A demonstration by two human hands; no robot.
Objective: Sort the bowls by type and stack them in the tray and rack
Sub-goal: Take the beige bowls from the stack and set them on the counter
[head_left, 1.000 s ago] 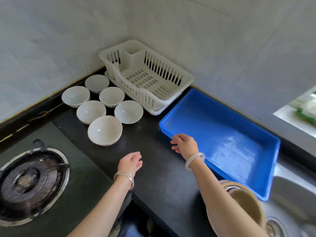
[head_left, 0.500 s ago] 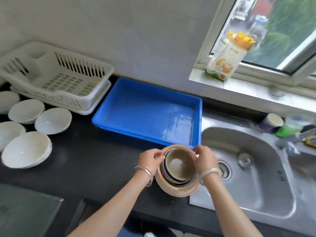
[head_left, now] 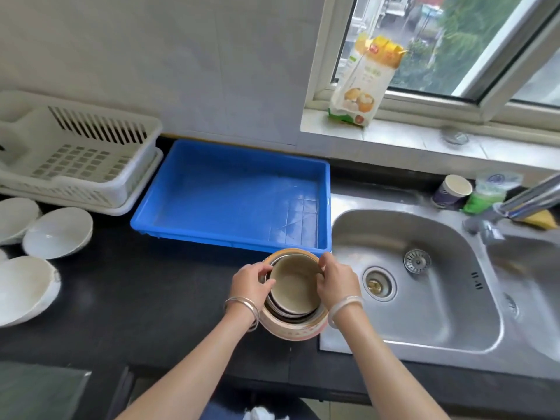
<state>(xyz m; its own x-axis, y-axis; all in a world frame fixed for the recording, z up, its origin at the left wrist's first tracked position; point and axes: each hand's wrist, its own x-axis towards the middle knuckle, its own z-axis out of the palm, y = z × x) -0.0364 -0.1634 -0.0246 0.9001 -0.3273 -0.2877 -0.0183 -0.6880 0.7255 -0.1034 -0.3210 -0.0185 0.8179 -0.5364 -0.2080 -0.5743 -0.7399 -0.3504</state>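
A stack of nested beige and dark-rimmed bowls [head_left: 293,294] stands on the black counter [head_left: 151,298] just in front of the blue tray [head_left: 233,195]. My left hand [head_left: 251,283] grips the stack's left rim and my right hand [head_left: 336,281] grips its right rim. The tray holds nothing. The white slatted dish rack [head_left: 75,159] sits at the left against the wall and holds nothing. Three white bowls show at the left edge: one [head_left: 57,231] close to the rack, one [head_left: 25,289] nearer me, and one [head_left: 15,218] cut off by the frame.
A steel sink [head_left: 418,283] lies right of the bowl stack, its tap [head_left: 527,198] at the far right. A paper cup [head_left: 453,190] and a green sponge [head_left: 481,201] sit behind the sink. A food packet [head_left: 363,80] stands on the window sill.
My view swung right from the white bowls to the sink side. Both hands left the counter and tray edge and closed on the rims of the nested bowl stack.
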